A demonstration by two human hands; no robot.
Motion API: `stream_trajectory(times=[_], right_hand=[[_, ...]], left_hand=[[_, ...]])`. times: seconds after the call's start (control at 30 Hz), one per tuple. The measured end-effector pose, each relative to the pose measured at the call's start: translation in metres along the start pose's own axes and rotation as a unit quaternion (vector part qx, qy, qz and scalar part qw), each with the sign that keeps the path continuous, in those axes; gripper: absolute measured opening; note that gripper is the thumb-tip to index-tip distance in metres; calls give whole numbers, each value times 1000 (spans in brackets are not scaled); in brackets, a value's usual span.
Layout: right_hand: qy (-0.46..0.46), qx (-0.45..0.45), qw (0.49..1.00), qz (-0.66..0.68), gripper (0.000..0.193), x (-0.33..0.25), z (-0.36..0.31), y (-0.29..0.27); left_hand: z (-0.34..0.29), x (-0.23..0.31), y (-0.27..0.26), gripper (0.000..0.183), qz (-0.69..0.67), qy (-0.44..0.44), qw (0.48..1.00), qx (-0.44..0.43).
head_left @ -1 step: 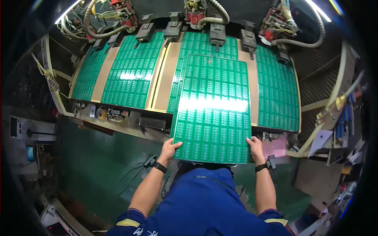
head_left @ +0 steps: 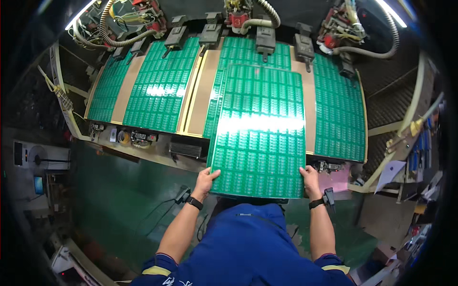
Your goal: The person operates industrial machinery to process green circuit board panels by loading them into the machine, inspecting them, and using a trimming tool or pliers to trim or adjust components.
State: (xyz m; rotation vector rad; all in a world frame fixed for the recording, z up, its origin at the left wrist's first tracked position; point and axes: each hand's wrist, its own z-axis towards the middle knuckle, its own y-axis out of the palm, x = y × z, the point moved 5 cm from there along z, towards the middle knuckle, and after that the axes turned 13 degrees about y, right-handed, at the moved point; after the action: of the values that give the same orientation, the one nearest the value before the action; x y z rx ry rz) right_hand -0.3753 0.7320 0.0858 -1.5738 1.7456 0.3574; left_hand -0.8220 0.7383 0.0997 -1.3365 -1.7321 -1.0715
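A large green circuit board panel, printed with rows of small repeated patterns, is held in front of me by its near corners. My left hand grips its left edge, thumb on top. On the right edge, my right hand holds it the same way. The fingers under the panel are hidden. A bright band of glare crosses its middle. Beyond and partly beneath it lies another green panel on the machine bed; whether the two touch I cannot tell.
More green panels lie on the brown bed: two at left, one at right. Black clamps line the back edge. Red machine heads with ribbed hoses hang above. Green floor stretches below, a fan at far left.
The view has shifted slightly, so the bed and clamps on the right appear a little farther right. Both hands keep their hold on the panel, which has hardly moved.
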Motion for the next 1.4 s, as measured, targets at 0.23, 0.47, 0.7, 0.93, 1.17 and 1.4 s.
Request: stream_trajectory(times=[0.23, 0.47, 0.7, 0.93, 1.17, 1.4], right_hand=[[134, -107, 983, -65, 9, 45, 57, -7], [32, -1, 999, 35, 20, -34, 38, 26], [54, 35, 997, 44, 31, -120, 68, 53], [-25, 195, 980, 38, 32, -171, 114, 67], [-82, 158, 973, 148, 22, -171, 129, 88], [-79, 202, 973, 82, 27, -152, 159, 82]], left_hand=[[-20, 11, -125, 33, 749, -67, 657, 46], [40, -14, -39, 34, -24, -197, 980, 23], [129, 67, -9, 26, -114, -73, 988, -69], [200, 114, 3, 35, -188, -106, 972, -97], [245, 103, -15, 28, -116, -84, 985, -97], [262, 75, -46, 27, 92, -122, 986, -73]])
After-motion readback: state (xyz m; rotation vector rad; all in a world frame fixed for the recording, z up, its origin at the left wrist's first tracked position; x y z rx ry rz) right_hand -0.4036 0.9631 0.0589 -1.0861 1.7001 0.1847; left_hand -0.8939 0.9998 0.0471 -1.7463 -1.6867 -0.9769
